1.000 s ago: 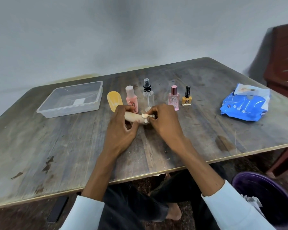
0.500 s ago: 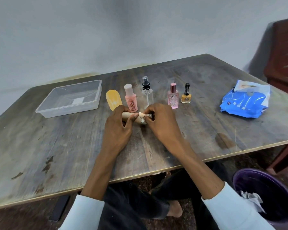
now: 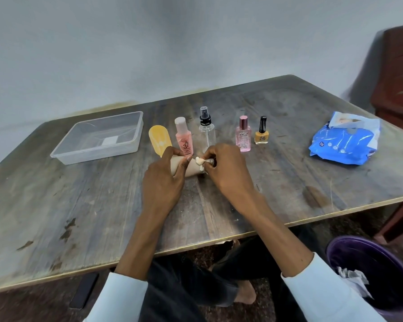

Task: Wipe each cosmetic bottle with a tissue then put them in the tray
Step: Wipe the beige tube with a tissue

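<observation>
My left hand [image 3: 163,182] grips a beige tube [image 3: 192,169] lying sideways just above the table. My right hand [image 3: 228,170] pinches a small wad of white tissue [image 3: 199,161] against the tube's cap end. Behind the hands stand a yellow flat bottle [image 3: 159,139], a pink bottle with a white cap [image 3: 184,138], a clear spray bottle [image 3: 206,129], a pink perfume bottle [image 3: 243,134] and a yellow nail polish [image 3: 261,133]. The clear plastic tray [image 3: 79,149] sits at the back left with no bottle in it.
A blue pack of tissues [image 3: 342,141] lies at the right of the wooden table [image 3: 79,217]. A purple bin [image 3: 377,263] with crumpled tissue stands on the floor at the right. A dark red chair [image 3: 398,77] is at the far right.
Both hands with the tube and tissue have kept almost the same place; the right fingers have shifted the tissue slightly on the cap end. The view has tilted a little.
</observation>
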